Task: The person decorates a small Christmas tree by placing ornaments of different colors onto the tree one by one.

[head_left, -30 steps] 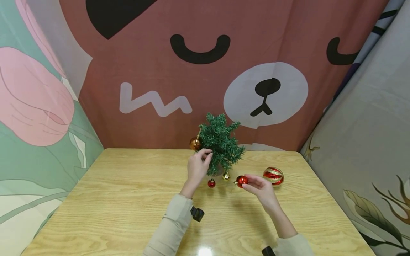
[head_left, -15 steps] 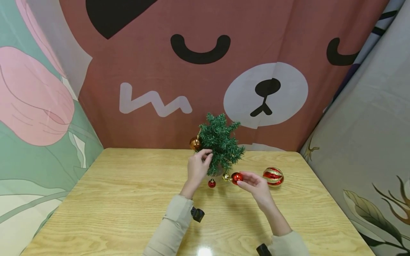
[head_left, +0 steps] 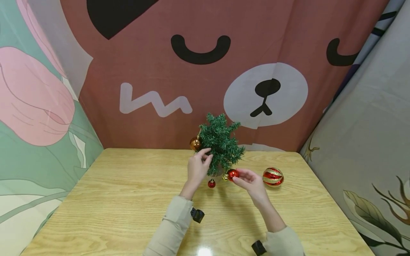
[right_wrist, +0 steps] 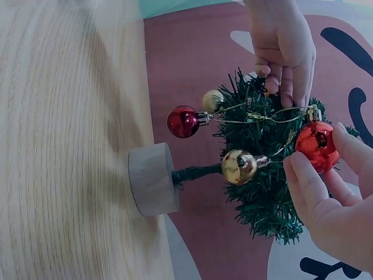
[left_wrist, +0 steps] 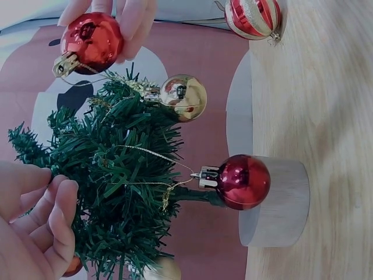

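Observation:
A small green Christmas tree [head_left: 221, 138] stands on a round pale base [right_wrist: 152, 179]. Thumb and fingertips of my left hand [head_left: 198, 166] pinch at a branch on its left side. My right hand [head_left: 254, 185] holds a shiny red bauble [right_wrist: 317, 147] between thumb and fingers, at the lower right branches. Its gold cap and cord face the tree. Right behind it hangs a small gold bauble [left_wrist: 183, 97], partly covered in the head view. A dark red bauble [left_wrist: 243, 182] hangs by a gold cord at the front. An orange bauble [head_left: 195, 143] hangs on the left.
A larger bauble with red and gold stripes [head_left: 273, 177] lies on the wooden table [head_left: 121, 199], right of the tree. A pale bauble [right_wrist: 213, 100] shows among the branches. Patterned cloth [head_left: 144, 64] hangs right behind the table's back edge.
My right hand has moved left and slightly away from me with the red bauble, from beside the tree to over the gold bauble. My left hand has stayed almost in place.

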A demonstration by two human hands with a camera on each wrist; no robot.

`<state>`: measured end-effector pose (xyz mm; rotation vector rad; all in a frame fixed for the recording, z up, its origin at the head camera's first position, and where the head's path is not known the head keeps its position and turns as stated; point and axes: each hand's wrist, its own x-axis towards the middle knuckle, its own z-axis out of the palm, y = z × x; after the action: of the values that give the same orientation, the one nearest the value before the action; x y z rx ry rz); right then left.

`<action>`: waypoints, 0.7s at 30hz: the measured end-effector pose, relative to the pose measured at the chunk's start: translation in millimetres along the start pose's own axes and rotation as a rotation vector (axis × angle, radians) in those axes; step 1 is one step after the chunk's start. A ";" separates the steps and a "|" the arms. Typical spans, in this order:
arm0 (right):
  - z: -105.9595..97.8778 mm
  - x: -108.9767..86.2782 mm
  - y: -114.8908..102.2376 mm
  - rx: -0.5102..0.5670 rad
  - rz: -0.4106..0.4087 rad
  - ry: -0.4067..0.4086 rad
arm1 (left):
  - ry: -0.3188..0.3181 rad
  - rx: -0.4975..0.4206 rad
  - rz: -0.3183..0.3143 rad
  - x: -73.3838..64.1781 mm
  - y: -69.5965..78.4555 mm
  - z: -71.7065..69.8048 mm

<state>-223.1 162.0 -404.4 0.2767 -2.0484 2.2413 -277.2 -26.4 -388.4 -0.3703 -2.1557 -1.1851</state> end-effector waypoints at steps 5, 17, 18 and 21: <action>3.6 2.7 -2.2 0.027 0.018 0.008 | -0.002 -0.025 -0.010 -0.2 0.9 -0.8; -17.8 42.8 64.2 0.136 -0.188 -0.099 | -0.044 -0.102 -0.061 -3.5 1.7 -3.8; -23.6 48.8 75.2 0.194 -0.226 -0.142 | -0.046 -0.103 -0.060 -3.7 1.5 -3.8; -7.3 35.7 41.5 0.133 -0.169 -0.065 | -0.044 -0.110 -0.048 -4.0 1.3 -3.9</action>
<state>-266.4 163.3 -438.6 0.5196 -1.8308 2.2947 -272.0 -28.7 -388.6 -0.3974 -2.1533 -1.3376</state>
